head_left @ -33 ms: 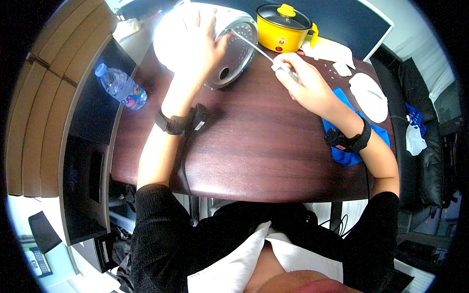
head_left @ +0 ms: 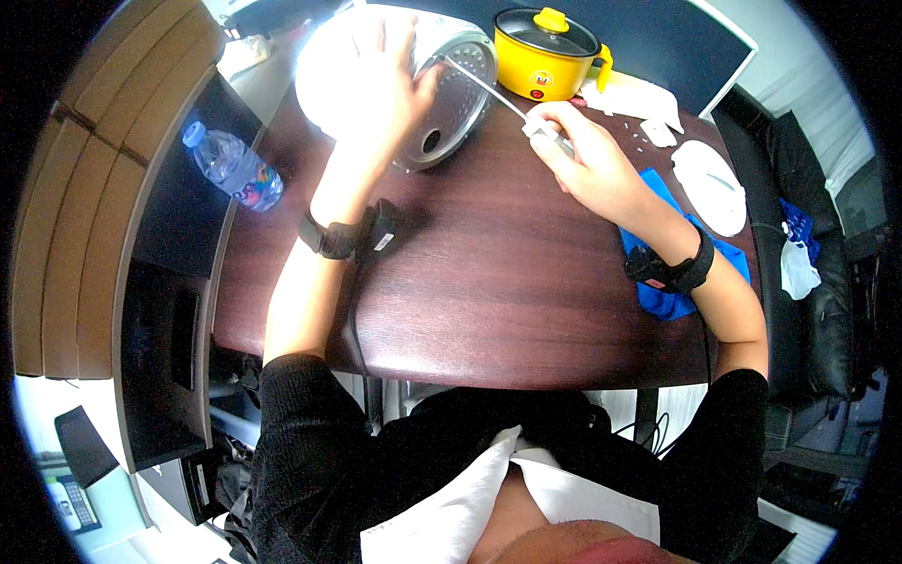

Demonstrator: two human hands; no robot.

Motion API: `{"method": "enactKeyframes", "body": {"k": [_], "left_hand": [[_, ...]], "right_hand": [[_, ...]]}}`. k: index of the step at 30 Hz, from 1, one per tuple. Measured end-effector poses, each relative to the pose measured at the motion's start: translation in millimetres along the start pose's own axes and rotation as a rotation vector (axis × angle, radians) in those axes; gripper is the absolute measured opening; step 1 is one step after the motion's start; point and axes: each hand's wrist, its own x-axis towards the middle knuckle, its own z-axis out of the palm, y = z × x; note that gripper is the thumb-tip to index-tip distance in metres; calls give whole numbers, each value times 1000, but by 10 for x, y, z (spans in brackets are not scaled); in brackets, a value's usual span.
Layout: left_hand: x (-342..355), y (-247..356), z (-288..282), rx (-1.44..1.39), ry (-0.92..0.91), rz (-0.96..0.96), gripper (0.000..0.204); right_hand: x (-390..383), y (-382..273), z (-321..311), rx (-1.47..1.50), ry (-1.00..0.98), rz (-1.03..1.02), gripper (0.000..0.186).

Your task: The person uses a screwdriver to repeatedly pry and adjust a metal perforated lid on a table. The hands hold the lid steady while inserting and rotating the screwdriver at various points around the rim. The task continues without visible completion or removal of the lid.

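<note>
A white round appliance [head_left: 321,75] stands tilted at the back of the dark wooden table [head_left: 489,301], showing a dimpled metal underside or lid with a dark round opening. My left hand [head_left: 390,94] grips it, fingers over the white body and thumb near the metal part. My right hand [head_left: 587,155] is closed on a tool with a pale handle [head_left: 545,132]; its long thin metal shaft reaches to the metal part beside my left thumb, where the tip is hard to make out.
A yellow electric pot [head_left: 550,70] stands at the back. To the right lie white pieces [head_left: 629,99], a white oval piece [head_left: 709,188] and a blue cloth [head_left: 672,301]. A water bottle [head_left: 235,169] is at left. A black sofa [head_left: 808,357] is beyond the right edge.
</note>
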Motion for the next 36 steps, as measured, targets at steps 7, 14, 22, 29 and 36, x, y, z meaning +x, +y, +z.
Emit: {"method": "enactKeyframes", "body": {"k": [7, 14, 22, 29, 36], "left_hand": [[0, -5, 16, -1, 5, 5, 59], [6, -35, 49, 13, 4, 34, 60], [18, -20, 1, 17, 0, 64, 60], [19, -21, -4, 28, 3, 60, 60], [26, -24, -23, 21, 18, 86, 60]], "right_hand": [[2, 37, 12, -4, 0, -5, 21], [-6, 45, 26, 1, 6, -3, 21], [-16, 8, 29, 2, 2, 7, 20], [-21, -17, 40, -22, 21, -42, 19], [-16, -29, 69, -13, 22, -10, 19]]}}
